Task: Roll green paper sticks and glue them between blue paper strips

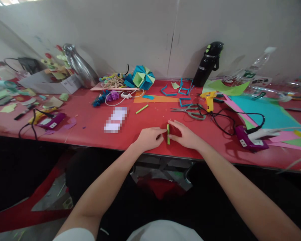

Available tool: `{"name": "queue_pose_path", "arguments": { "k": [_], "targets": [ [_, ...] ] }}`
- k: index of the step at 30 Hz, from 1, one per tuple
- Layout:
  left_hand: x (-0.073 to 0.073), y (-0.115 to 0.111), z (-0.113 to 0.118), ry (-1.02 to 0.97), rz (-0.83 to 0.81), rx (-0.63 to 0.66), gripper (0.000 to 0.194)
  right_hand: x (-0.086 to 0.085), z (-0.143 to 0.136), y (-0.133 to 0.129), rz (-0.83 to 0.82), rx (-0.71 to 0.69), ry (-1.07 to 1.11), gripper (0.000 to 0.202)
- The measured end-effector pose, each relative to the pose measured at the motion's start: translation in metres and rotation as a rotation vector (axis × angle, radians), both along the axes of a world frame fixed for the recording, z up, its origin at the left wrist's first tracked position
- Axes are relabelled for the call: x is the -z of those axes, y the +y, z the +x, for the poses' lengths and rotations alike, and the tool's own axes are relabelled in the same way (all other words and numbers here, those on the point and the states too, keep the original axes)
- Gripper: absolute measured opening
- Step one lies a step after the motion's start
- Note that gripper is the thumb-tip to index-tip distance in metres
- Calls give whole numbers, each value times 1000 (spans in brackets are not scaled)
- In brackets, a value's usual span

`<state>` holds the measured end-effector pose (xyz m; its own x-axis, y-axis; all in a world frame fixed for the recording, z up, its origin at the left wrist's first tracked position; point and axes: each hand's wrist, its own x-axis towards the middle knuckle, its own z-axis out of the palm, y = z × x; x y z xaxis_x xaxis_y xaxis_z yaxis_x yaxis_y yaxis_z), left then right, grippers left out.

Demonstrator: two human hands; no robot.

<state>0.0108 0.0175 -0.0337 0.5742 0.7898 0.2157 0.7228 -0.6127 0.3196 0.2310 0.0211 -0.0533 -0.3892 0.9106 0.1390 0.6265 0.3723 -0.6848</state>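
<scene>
A narrow green strip (168, 134) stands out against the red table (97, 129) near its front edge, between my two hands. My left hand (152, 138) is closed, with its index finger and thumb at the strip's left side. On the right side, my right hand (182, 134) has its thumb against the strip and its other fingers reaching past the far end. Another green strip (142, 109) lies farther back to the left. Scissors (190, 111) with grey-green handles rest behind my right hand.
A blurred white rectangle (116, 119) lies left. Behind are an orange strip (163, 99), blue folded strips (184, 90) and a blue-green paper shape (141, 78). At right are a yellow glue gun (209, 100), purple power block (251, 139) and black bottle (208, 63).
</scene>
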Motion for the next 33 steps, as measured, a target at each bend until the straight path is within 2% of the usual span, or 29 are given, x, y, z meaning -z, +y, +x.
{"name": "queue_pose_path", "arguments": {
  "k": [4, 9, 15, 19, 25, 33],
  "targets": [
    [-2, -1, -1, 7, 24, 35, 34, -2, 0, 0, 27, 20, 47, 62],
    [-11, -6, -1, -5, -18, 86, 32, -5, -3, -2, 97, 20, 236, 49],
    [-9, -7, 2, -171, -139, 59, 31, -3, -5, -1, -23, 135, 557, 33],
    [-4, 1, 0, -337, -175, 22, 27, -3, -3, -1, -22, 166, 596, 27],
    [-6, 7, -7, -461, -300, 15, 26, -8, -3, -4, -17, 142, 605, 22],
    [-3, 12, -10, -489, -168, 6, 21, -12, -7, -8, -190, 154, 690, 32]
  ]
}}
